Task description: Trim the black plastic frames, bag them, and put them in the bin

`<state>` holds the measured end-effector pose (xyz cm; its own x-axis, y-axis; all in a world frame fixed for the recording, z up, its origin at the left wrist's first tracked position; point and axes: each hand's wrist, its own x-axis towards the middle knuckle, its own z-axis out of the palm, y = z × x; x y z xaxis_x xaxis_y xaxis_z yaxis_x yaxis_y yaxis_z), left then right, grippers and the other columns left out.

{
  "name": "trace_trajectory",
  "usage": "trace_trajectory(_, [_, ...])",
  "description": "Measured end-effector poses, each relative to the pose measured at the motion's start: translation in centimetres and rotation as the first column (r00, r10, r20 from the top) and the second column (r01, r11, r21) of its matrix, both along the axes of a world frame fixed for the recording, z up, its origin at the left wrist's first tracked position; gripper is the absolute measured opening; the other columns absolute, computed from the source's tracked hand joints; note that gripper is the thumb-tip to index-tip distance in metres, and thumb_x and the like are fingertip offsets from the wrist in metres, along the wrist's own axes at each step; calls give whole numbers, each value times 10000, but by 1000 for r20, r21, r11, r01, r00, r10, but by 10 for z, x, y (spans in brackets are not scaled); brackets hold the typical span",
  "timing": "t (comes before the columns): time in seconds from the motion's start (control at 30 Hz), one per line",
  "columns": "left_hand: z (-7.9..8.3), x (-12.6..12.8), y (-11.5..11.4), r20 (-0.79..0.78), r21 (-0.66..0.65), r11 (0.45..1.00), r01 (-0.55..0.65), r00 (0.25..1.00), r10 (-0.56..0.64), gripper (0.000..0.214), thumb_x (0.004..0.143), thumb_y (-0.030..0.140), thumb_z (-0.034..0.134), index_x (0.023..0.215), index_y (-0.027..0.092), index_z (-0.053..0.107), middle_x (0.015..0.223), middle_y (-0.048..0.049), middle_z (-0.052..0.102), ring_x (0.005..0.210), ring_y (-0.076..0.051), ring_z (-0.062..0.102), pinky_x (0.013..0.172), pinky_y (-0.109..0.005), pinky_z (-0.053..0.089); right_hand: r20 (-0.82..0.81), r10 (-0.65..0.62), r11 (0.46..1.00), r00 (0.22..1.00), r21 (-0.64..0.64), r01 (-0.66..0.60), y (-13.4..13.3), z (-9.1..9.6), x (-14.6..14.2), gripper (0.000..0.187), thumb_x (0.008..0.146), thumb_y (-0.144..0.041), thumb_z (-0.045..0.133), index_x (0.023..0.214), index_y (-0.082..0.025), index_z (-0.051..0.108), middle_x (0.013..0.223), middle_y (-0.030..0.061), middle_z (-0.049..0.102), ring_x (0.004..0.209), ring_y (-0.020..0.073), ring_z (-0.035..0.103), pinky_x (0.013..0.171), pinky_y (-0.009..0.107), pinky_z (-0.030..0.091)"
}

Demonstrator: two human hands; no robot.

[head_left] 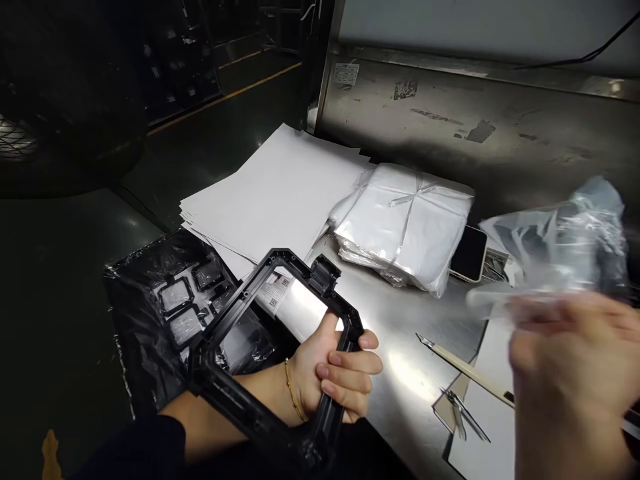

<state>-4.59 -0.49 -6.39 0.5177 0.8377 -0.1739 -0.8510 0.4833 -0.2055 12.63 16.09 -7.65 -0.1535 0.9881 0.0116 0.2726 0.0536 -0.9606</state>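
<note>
My left hand is wrapped round one side of a black plastic frame, a hollow angular piece with a small block on its upper corner. The frame is tilted over my left forearm. At the right, my right hand is smeared by motion, with its fingers closed on a crumpled clear plastic bag. A craft knife lies on the metal bench just left of my right hand. Below the knife are small metal nippers or tweezers; which of the two I cannot make out.
Behind the frame is a stack of white sheets. Beside it sits a tied bundle of clear bags, with a phone at its right. A black-lined box at the left holds several wrapped parts. A metal panel rises behind the bench.
</note>
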Motion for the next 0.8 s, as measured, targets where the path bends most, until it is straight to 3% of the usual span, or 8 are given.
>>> trace_trajectory(0.1, [-6,-1,0,-55,-10,1000,17,998,-18,499,823,508,266,844,88,535,328,103,304,231,10,65,222,-79,91,-67,-1,997,998,-83,-4,-40,3,-16,214,631,-407,618,687,-245,490,648,23,569,572,174,560,525,333,421])
trace_trajectory(0.2, [-14,0,-1,-134,-6,996,89,987,-89,566,818,527,229,956,74,540,328,81,359,224,-6,85,224,-112,111,-12,215,956,976,-202,-213,-74,1,-30,254,600,-363,664,591,-201,468,465,-29,499,410,112,455,410,246,345])
trace_trajectory(0.33, [-26,8,-3,-267,-41,983,177,946,-181,494,812,517,277,640,149,556,322,68,345,223,-15,138,242,-128,118,14,384,895,923,-251,-368,-96,0,-37,273,611,-285,657,523,-193,414,446,-73,372,437,76,326,442,223,254])
trace_trajectory(0.4, [-32,13,-3,-341,-73,976,207,914,-219,522,817,504,284,504,139,487,306,71,297,223,-15,155,244,-136,116,-24,421,872,907,-265,-412,-99,0,-35,204,609,-255,652,540,-184,473,479,-62,398,472,82,337,471,227,262])
trace_trajectory(0.47, [-37,17,-4,-420,-106,976,190,881,-217,497,834,456,302,502,129,474,328,80,286,237,-9,153,250,-136,120,-117,475,813,872,-320,-486,-99,0,-28,148,637,-284,629,585,-174,545,494,-44,438,475,93,379,482,237,292])
trace_trajectory(0.57, [-42,15,-8,-548,-133,985,107,820,-163,323,834,364,388,660,135,534,389,94,308,268,0,142,269,-125,116,-295,407,782,864,-376,-497,-93,-4,-12,267,702,-424,540,634,-167,573,498,-30,438,462,108,423,494,262,339])
trace_trajectory(0.7, [-40,1,-14,-684,-139,988,72,714,-148,275,794,402,456,739,152,559,400,94,308,287,6,142,288,-124,106,-392,197,857,899,-376,-352,-84,-12,6,287,721,-457,514,692,-178,578,516,-44,390,479,97,390,510,258,326])
trace_trajectory(0.8, [-40,-4,-10,-728,-142,979,146,655,-203,287,775,403,484,680,141,554,418,69,379,284,15,148,293,-130,108,-382,176,874,907,-364,-323,-84,-17,10,218,685,-382,595,683,-165,621,527,-34,425,488,88,370,499,244,299])
